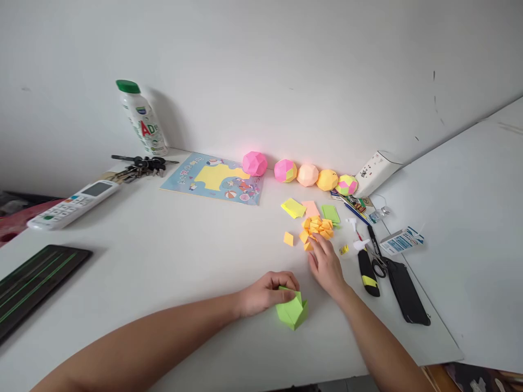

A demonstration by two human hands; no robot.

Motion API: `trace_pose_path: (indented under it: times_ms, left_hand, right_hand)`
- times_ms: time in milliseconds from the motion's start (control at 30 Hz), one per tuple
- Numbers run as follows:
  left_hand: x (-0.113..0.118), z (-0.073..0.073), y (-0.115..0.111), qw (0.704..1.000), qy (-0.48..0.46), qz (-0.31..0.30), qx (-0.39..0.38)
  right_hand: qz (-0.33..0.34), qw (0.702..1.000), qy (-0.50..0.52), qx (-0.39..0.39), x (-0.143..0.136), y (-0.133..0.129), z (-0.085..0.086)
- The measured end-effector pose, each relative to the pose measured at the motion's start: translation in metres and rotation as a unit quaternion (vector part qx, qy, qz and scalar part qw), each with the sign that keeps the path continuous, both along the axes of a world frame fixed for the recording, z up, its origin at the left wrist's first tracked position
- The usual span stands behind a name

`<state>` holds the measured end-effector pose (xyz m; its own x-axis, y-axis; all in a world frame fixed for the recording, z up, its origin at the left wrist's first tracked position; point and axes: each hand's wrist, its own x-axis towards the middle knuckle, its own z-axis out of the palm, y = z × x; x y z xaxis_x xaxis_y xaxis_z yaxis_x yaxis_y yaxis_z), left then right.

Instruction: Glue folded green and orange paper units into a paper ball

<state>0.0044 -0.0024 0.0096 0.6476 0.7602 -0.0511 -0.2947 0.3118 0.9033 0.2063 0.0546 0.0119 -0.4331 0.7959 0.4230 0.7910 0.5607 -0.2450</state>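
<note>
My left hand [267,294] is closed on a green folded-paper shape [292,313], thumb on top, low over the white table. My right hand [327,265] reaches to the near edge of a heap of small orange folded papers [321,224]; its fingertips touch the pieces, and whether they grip one cannot be made out. One orange piece [288,238] lies apart, left of the heap. Behind the heap are yellow [293,207], peach [310,209] and green [330,214] paper stacks.
Several paper balls [307,175] line the wall beside a blue booklet [212,178]. A bottle [143,120], keys [141,167], remote [75,204] and dark tablet [38,283] are at left. Scissors [378,267], a cutter [368,275], black pouch [406,291] and small box [402,240] lie right.
</note>
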Motion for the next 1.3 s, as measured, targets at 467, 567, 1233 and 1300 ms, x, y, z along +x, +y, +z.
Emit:
trace_pose_path:
  times_ms: [467, 567, 1233, 1300]
  left_hand:
    - [-0.003, -0.001, 0.0, 0.999, 0.022, -0.023, 0.012]
    - [-0.004, -0.002, 0.0, 0.999, 0.02, -0.028, 0.022]
    - [-0.003, -0.007, 0.0, 0.999, -0.01, -0.037, 0.017]
    - [-0.003, -0.006, 0.0, 0.999, -0.01, -0.035, 0.013]
  right_hand:
    - [-0.025, 0.912, 0.272, -0.307, 0.012, -0.015, 0.013]
    - [-0.013, 0.791, 0.358, -0.496, 0.011, -0.023, 0.023]
    - [0.006, 0.664, 0.403, -0.629, 0.001, -0.034, 0.017]
    - [0.005, 0.664, 0.403, -0.63, 0.001, -0.034, 0.017]
